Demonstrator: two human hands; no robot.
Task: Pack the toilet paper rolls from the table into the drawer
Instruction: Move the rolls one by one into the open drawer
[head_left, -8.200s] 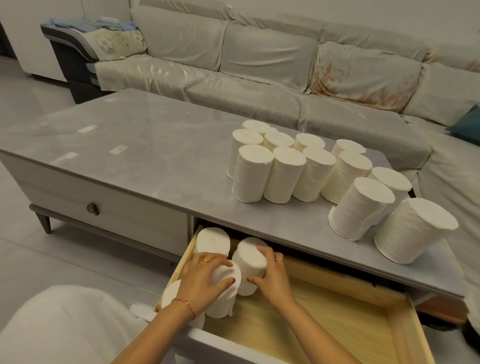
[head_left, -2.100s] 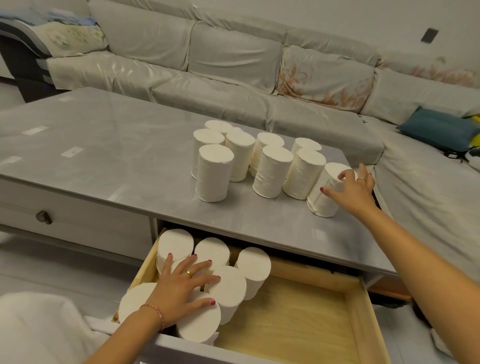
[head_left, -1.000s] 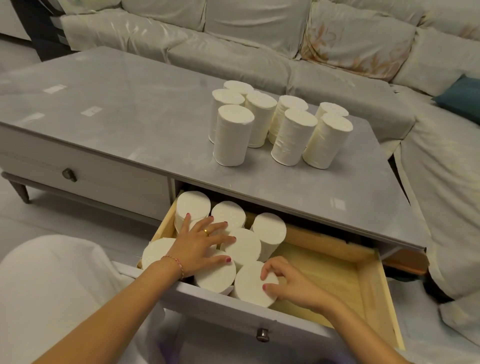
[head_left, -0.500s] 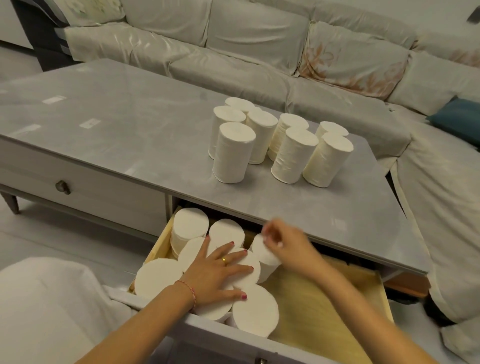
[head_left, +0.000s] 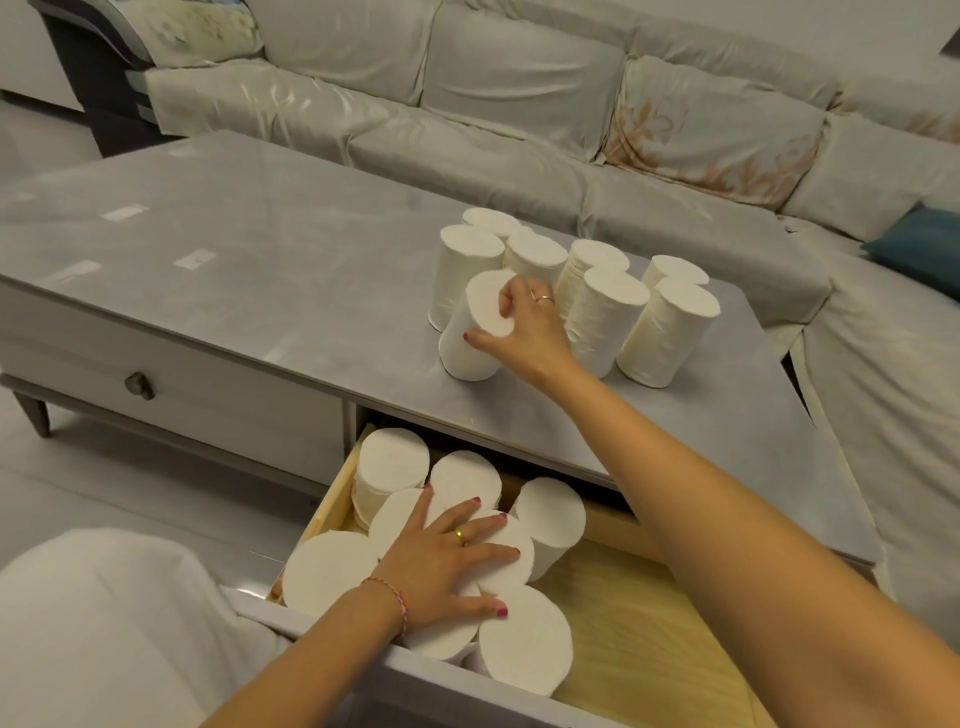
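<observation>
A pale sofa (head_left: 519, 104) wraps around the far side of the room from 10 to 3 o'clock, with a blue cushion (head_left: 919, 249) at 3 o'clock. In front of it stands the grey table (head_left: 234, 249), its top reaching from 9 o'clock across to the right edge. There is only this one head view, looking down over my arms.

On the table, at about 1 o'clock from centre, the remaining toilet paper rolls (head_left: 602, 306) stand upright in a tight cluster. My right hand (head_left: 524, 332) reaches out to the nearest roll (head_left: 472, 332) at the cluster's 7 o'clock edge. My fingers (head_left: 506, 304) curl over its top rim and the thumb presses its side, so the hand is closed around the roll. It leans toward me, its base on the table.

Below the table's near edge, the drawer (head_left: 649, 613) is pulled open at 6 o'clock, its wooden bottom bare on the right half. The packed rolls (head_left: 395, 462) stand on end, touching one another, filling the drawer's left half. My left hand (head_left: 441, 566) lies flat on their tops with the fingers spread wide, gripping nothing, just pressing down on them. A closed drawer with a dark knob (head_left: 139, 385) sits at 9 o'clock.
</observation>
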